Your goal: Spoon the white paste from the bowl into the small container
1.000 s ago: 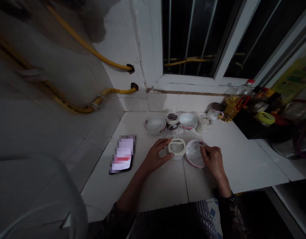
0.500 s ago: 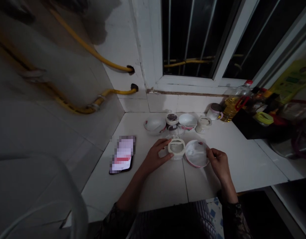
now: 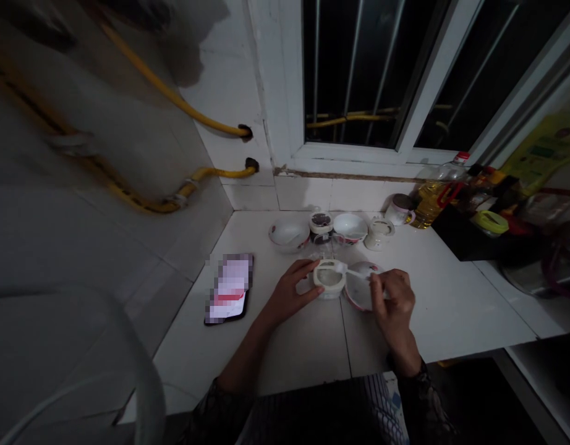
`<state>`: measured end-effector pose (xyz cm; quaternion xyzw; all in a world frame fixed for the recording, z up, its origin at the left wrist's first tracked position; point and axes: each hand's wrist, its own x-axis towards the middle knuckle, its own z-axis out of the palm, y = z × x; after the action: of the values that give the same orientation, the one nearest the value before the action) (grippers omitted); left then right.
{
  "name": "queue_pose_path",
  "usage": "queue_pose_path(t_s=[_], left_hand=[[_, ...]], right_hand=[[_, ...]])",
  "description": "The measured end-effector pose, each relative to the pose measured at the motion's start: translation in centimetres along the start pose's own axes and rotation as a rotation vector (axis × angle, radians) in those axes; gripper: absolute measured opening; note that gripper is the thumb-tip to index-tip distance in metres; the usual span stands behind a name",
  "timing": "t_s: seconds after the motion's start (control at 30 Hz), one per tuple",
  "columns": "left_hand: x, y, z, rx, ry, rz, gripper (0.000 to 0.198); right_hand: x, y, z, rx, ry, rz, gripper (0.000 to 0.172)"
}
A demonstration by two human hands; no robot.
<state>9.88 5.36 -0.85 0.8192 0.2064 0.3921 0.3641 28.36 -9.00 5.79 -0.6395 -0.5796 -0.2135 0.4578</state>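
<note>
White tiled counter in a dim kitchen corner, below a barred window; we list what we find on it.

Item one: white jar, open, near the counter's middle. Our left hand is wrapped round its left side, thumb in front and fingers behind, steadying it.

Item two: pink-rimmed bowl, just right of the jar and touching it or nearly so. Its contents are too dim to make out.

Item three: white spoon, pinched in our right hand. The handle runs leftward over the bowl and the spoon's tip reaches the jar's right rim.

Item four, back row against the wall: bowl, dark-filled jar, second bowl, lidded pot, mug, oil bottle. A phone lies well to the left, and yellow pipes cross the wall.

Step in hand, as we judge it: spooning between bowl and jar, with the spoon at the jar's mouth. The move calls for a level spoon kept inside the rim and a firm left grip.

Change from half a second earlier: our right hand sat at the bowl's right edge and no spoon was raised. It has since come in over the bowl with the spoon lifted. Our left hand and the jar have not moved.
</note>
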Motion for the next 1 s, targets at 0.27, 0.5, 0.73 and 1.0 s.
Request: queue_pose_path(t_s=[0.27,0.5,0.73,1.0], left_hand=[[0.1,0.1,-0.1,0.008,-0.012,0.000,0.051],[0.0,0.0,-0.1,0.009,-0.018,-0.014,0.052],[0.0,-0.2,0.1,-0.011,-0.006,0.005,0.051],[-0.1,-0.1,0.1,-0.009,-0.001,-0.003,0.051]], right_hand=[[-0.4,-0.2,0.6,-0.147,0.002,-0.264,0.022],[-0.7,3.6,-2.2,-0.147,-0.076,0.076,0.038],[-1.2,5.6,-2.4,-0.382,-0.204,0.112,0.051],[-1.5,5.3,1.4,-0.260,-0.253,0.158,0.053]])
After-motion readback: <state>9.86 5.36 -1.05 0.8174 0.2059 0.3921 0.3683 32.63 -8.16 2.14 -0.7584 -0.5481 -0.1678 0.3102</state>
